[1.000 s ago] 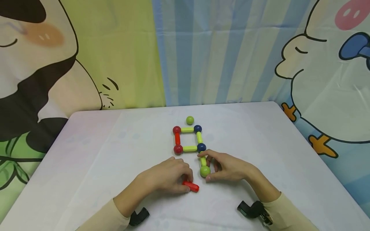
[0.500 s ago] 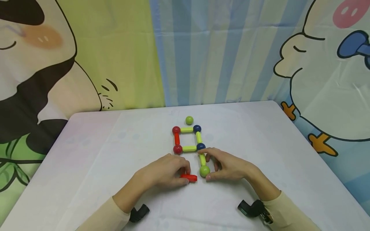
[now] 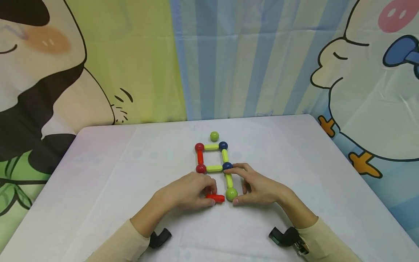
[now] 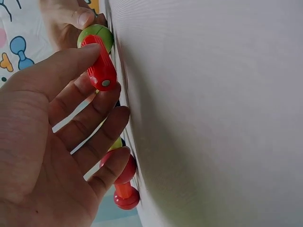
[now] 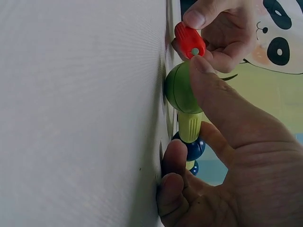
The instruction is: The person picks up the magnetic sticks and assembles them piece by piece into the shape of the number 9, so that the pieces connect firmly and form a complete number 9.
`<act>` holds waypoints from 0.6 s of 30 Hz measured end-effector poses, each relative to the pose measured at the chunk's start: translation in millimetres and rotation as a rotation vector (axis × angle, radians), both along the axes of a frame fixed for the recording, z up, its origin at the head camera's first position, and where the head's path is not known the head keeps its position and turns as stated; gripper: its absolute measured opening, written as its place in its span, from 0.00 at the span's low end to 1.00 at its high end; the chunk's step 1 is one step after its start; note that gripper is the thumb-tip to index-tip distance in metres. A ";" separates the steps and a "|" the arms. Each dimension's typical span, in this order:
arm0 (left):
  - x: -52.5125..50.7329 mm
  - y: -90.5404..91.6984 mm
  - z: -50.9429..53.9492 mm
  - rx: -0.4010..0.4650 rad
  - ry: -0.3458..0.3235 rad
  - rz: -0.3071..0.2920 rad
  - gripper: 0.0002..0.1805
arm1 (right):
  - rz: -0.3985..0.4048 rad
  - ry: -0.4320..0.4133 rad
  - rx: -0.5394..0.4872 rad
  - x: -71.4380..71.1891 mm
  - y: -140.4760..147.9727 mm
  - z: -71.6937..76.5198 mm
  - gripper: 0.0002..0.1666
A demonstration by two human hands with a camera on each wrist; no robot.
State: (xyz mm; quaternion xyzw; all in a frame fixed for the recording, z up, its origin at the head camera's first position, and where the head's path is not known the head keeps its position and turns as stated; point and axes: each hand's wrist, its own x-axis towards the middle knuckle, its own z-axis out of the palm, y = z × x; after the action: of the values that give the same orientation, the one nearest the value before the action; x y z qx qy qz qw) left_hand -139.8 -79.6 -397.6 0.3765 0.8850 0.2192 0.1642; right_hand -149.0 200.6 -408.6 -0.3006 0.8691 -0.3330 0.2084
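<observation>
My left hand (image 3: 188,193) pinches a red magnetic rod (image 3: 216,198) between thumb and fingers. One end, with a small metal dot, shows in the right wrist view, close to the green ball (image 3: 231,194). My right hand (image 3: 262,187) holds the ball-and-rod frame, thumb at the green ball and index finger at the near blue ball (image 3: 227,166). A yellow-green rod (image 3: 229,181) joins those two balls. Beyond, the frame forms a square with a second blue ball (image 3: 223,145), two red balls (image 3: 201,169), a red rod (image 3: 200,157) and yellow-green rods (image 3: 214,169).
A loose green ball (image 3: 214,136) lies behind the square on the white table (image 3: 131,174). Cartoon-printed curtains (image 3: 245,62) hang beyond the table's far edge. Black wrist cameras (image 3: 284,236) sit under both forearms.
My left hand has brought the red rod forward and turned it to point toward the green ball. My right index finger has shifted slightly at the blue ball; its thumb stays put.
</observation>
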 end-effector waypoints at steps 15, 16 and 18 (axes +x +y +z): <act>-4.7 3.5 -1.9 0.009 0.011 -0.007 0.08 | -0.002 -0.010 -0.012 0.3 0.8 0.3 0.52; -4.9 3.7 -1.8 0.009 0.011 -0.007 0.08 | -0.002 -0.011 -0.012 0.3 0.8 0.2 0.52; -5.3 4.1 -1.5 0.007 0.013 -0.007 0.08 | -0.003 -0.010 -0.013 0.0 0.9 0.4 0.52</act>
State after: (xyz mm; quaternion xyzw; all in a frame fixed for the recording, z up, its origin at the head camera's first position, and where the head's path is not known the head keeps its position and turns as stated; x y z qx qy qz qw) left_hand -145.0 -75.5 -399.1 0.3819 0.8839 0.2193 0.1578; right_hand -149.0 201.4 -408.2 -0.2991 0.8663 -0.3403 0.2103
